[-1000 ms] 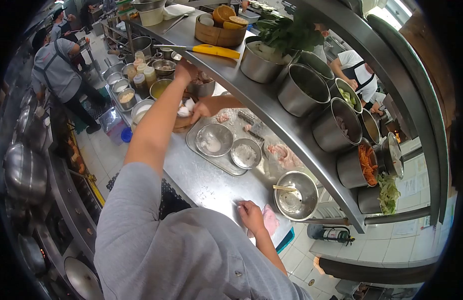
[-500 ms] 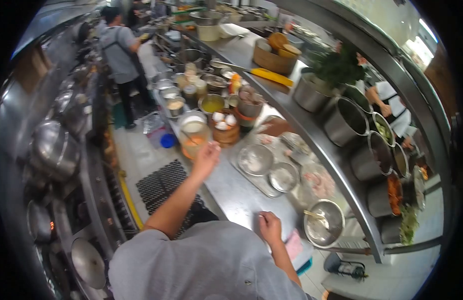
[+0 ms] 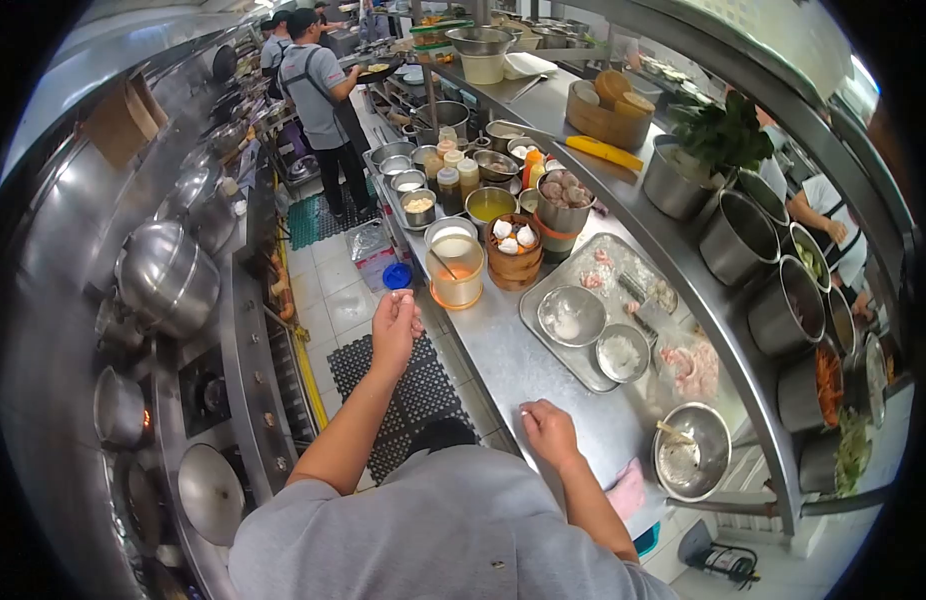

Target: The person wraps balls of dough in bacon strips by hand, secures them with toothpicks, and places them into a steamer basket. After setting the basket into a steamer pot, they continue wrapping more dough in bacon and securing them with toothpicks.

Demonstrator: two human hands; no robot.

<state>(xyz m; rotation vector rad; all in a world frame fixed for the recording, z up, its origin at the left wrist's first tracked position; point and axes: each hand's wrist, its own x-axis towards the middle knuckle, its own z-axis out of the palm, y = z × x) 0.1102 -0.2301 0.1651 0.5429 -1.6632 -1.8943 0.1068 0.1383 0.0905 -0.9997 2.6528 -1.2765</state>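
My left hand is raised with curled fingers over the aisle beside the steel counter; whatever it may hold is hidden. My right hand is closed near the counter's front edge, and its inner side cannot be seen. Beyond the left hand stands a clear tub with orange contents and a utensil in it. Next to that, a bamboo steamer holds several white pieces. Ahead of the right hand, a metal tray carries two bowls, one a bowl of white stuff.
A steel mixing bowl with a brush-like tool sits at right, near a pink cloth. Above the counter runs a shelf with several steel pots. Stoves and a wok line the left. A co-worker stands up the aisle holding a pan.
The view has shifted, so the counter and shelf sit farther right and more of the aisle shows. My left hand has drawn back from the tub. My right hand stays near the counter edge.
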